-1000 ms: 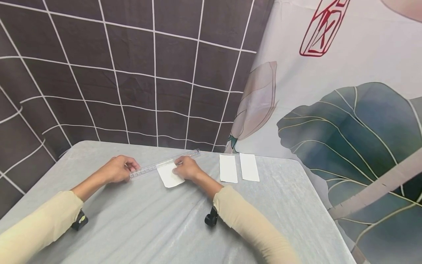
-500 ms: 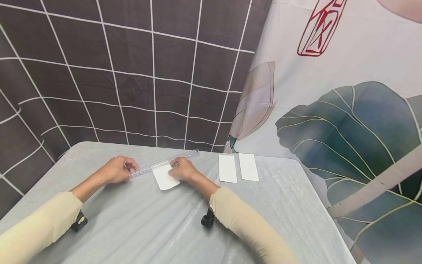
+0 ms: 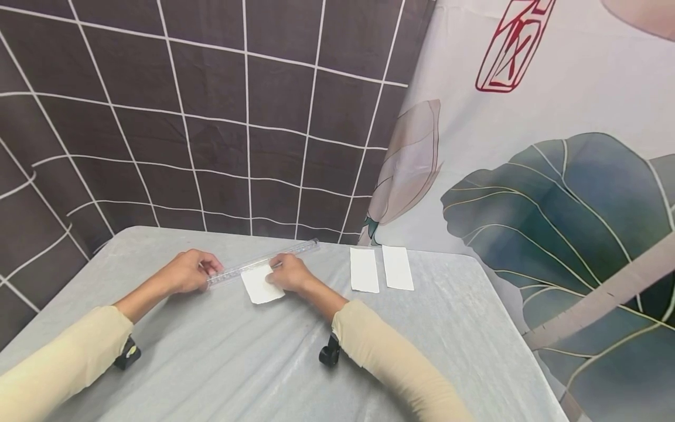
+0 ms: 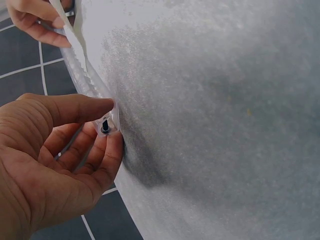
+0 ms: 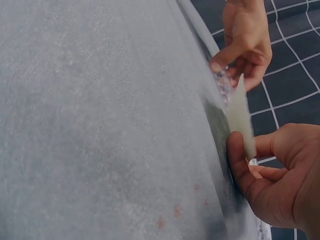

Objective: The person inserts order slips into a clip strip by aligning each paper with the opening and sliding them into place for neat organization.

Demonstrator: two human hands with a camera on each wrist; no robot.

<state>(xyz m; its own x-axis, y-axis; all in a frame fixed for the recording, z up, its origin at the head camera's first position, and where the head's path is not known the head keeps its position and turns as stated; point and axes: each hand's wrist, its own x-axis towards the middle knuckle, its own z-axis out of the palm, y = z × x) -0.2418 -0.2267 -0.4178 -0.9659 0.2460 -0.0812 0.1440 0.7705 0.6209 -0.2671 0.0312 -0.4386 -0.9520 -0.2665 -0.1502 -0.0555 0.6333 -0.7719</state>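
Note:
A long clear plastic ruler (image 3: 232, 273) slants across the table, its far end up and to the right. My left hand (image 3: 190, 271) pinches its near end; in the left wrist view, thumb and fingers close round that end, where a small dark spot shows. My right hand (image 3: 292, 272) pinches a small white piece of paper (image 3: 261, 285) between thumb and fingers. This paper stands against the ruler, overlapping its front edge. In the right wrist view the paper (image 5: 241, 120) is tilted up from the table, with the left hand (image 5: 248, 47) beyond it.
Two white paper pieces (image 3: 364, 269) lie side by side at the table's back right. A pale grey cloth (image 3: 237, 363) with creases covers the table. Behind its back edge hangs a dark gridded curtain (image 3: 211, 140). Each wrist carries a black camera (image 3: 330, 351).
My right hand has slid to the left along the ruler, carrying the white paper nearer to the left hand. The left hand and the ruler have stayed in place.

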